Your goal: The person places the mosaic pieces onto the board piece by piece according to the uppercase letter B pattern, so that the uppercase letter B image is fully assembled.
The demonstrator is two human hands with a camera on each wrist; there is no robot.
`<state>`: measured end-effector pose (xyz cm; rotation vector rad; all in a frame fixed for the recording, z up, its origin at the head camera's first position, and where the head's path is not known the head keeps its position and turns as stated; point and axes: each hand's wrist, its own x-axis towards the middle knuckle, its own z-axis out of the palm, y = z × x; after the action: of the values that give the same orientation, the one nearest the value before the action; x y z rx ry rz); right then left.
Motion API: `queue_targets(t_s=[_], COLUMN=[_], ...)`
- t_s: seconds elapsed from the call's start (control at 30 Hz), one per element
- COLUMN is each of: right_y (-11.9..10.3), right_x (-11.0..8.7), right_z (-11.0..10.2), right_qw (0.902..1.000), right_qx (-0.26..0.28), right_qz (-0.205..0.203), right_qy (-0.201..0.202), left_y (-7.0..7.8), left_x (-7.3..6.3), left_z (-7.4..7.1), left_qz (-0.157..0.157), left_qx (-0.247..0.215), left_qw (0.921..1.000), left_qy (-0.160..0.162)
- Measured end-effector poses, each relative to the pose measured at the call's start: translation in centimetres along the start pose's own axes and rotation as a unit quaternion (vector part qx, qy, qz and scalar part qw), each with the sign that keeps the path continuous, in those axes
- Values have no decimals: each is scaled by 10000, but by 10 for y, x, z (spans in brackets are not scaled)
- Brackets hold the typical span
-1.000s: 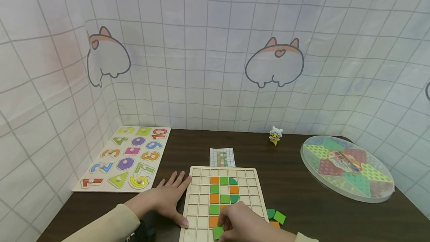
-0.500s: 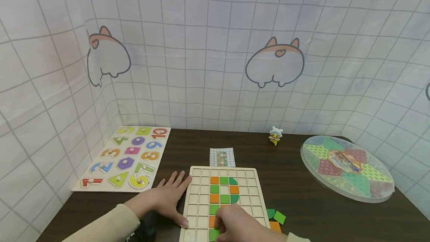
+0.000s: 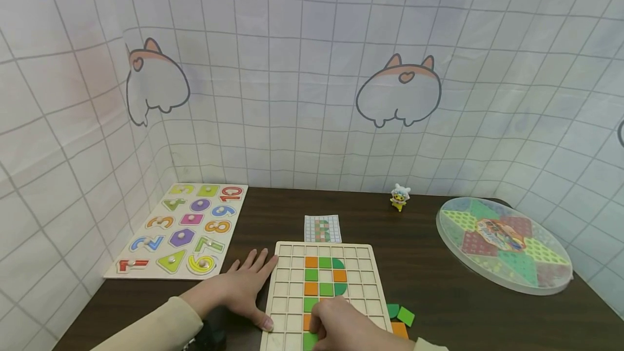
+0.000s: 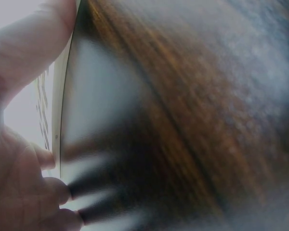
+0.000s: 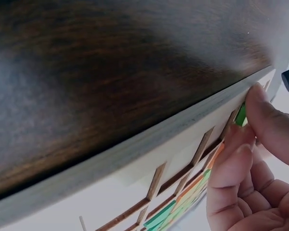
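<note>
A pale wooden grid board lies on the dark table, with orange, green and dark green tiles in its cells forming a pattern. My left hand rests with spread fingers along the board's left edge, thumb at the near part and fingertips at the far part. Over the board's near half, my right hand has thumb and curled index finger at a green square tile, which lies in a cell in the same column as the orange and green ones. The right wrist view shows this green tile between the fingertips. The hand hides several cells.
A printed pattern card lies just beyond the board. Loose tiles sit by its right edge. A number puzzle board stands left, a round Chinese checkers board right, and a small figurine at the back.
The right hand has moved slightly left, and the green tile has gone from tilted in its fingers to lying square in the cell. The left hand stays put.
</note>
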<state>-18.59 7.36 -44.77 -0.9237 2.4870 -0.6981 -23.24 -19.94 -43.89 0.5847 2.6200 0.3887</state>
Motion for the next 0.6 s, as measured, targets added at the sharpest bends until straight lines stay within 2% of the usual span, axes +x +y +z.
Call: queue_targets(t_s=[0.17,0.23,0.43,0.6], right_y=[13,5,-44,-52], right_x=[4,1,-21,-25], right_z=[7,3,-22,-26], right_qw=[9997,9997,9997,9998], right_qx=[166,150,46,-80], right_qz=[124,158,245,68], right_qy=[-133,-100,73,148], left_y=[-1,-1,-1,-1], left_x=[0,1,2,1], left_z=[0,1,1,1], left_qz=[24,28,1,14], left_qx=[13,20,12,-7], left_qw=[10000,10000,10000,10000], left_qy=[12,20,-1,-10])
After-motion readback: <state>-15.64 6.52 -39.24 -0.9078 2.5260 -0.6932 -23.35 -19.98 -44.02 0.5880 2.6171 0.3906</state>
